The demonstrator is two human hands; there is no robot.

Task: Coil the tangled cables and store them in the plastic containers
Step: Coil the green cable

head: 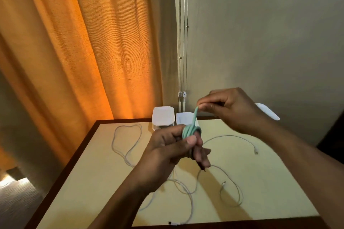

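Loose white cables (187, 191) sprawl over the near half of the worktop (83, 182), one plug lying at its near edge. Above them the left hand (173, 148) grips a small coil of green cable (191, 130) — fingers (202, 154) curled round it, thumb pressed on the loops. The right hand (232, 109) pinches the cable's free end between thumb and fingertips, just above the coil. Two white plastic containers (162, 117) sit side by side at the far edge.

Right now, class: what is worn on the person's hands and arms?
Nothing shows: the left hand and right hand are bare, with no gloves, rings or watch visible. Both forearms are uncovered to the picture's edge; no sleeve is in view.
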